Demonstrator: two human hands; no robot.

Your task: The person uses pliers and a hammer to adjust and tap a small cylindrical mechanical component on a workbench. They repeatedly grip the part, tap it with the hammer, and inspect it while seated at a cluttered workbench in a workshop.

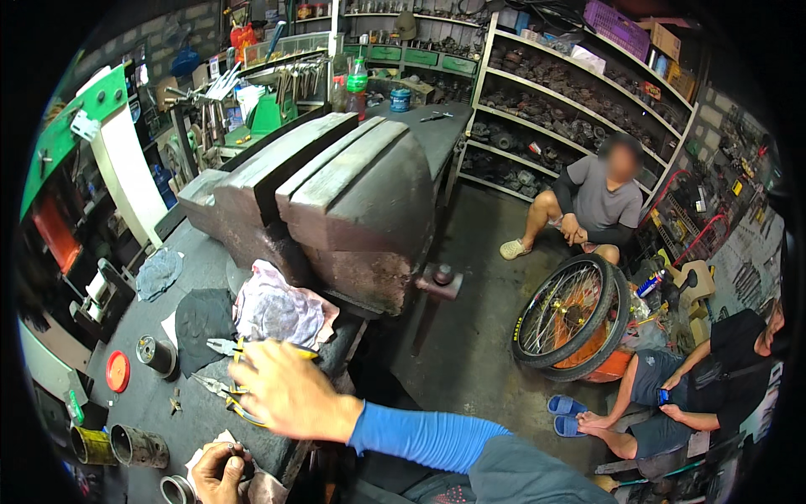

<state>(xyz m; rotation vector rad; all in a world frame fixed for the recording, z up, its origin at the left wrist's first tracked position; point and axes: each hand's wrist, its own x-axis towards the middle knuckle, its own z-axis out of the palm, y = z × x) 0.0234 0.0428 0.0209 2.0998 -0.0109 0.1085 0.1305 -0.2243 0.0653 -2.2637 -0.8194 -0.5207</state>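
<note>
My right hand (290,391), in a blue sleeve, reaches over two pairs of pliers with yellow handles on the dark workbench (134,323). Its fingers are stretched out, slightly blurred, and hide parts of the handles. The jaws of the upper pliers (222,346) and the long-nose pliers (210,384) point left. At the bench's near edge my left hand (218,475) is closed, thumb against fingers, around a small dark piece I cannot make out. Beside it stands a metal ring (177,490). A small brass-coloured part (175,401) lies on the bench to its upper left.
A large bench vise (353,202) rises behind my hands, with a pinkish rag (281,307) at its base. Metal cups (139,446) and a red lid (117,371) stand left. Two people sit to the right, near spoked wheels (571,315). Shelves of parts (571,109) line the back.
</note>
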